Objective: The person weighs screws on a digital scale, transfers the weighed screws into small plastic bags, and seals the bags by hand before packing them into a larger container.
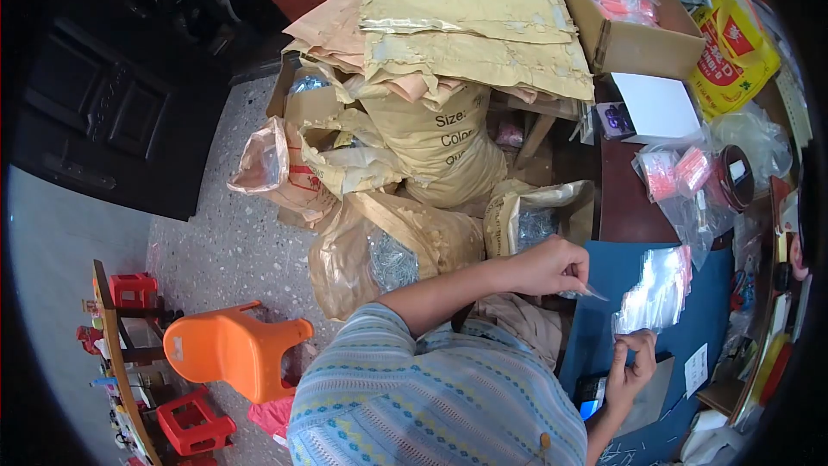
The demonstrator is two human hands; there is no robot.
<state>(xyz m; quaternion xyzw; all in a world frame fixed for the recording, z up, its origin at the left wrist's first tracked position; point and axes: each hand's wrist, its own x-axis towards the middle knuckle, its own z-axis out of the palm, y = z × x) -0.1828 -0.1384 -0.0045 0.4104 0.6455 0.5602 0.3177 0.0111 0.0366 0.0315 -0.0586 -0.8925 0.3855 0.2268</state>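
My left hand (552, 267) is closed in a pinch at the near edge of the blue mat (604, 263). A small clear piece of plastic (595, 294), perhaps a little bag, sticks out from its fingertips. Overlapping clear plastic bags (653, 293) with pinkish edges lie fanned out on the mat and reflect the light. My right hand (634, 362) has its thumb and fingers closed at the lower end of these bags. Close to that hand lie a device with a lit screen (591, 397) and a grey flat panel (649, 397).
A white paper slip (696, 369) lies on the mat. Beyond are pink-edged packets (677, 174), a white box (655, 110) and a cardboard carton (647, 47). Open sacks of metal pieces (392, 259) crowd my left side. An orange chair (233, 349) stands behind me.
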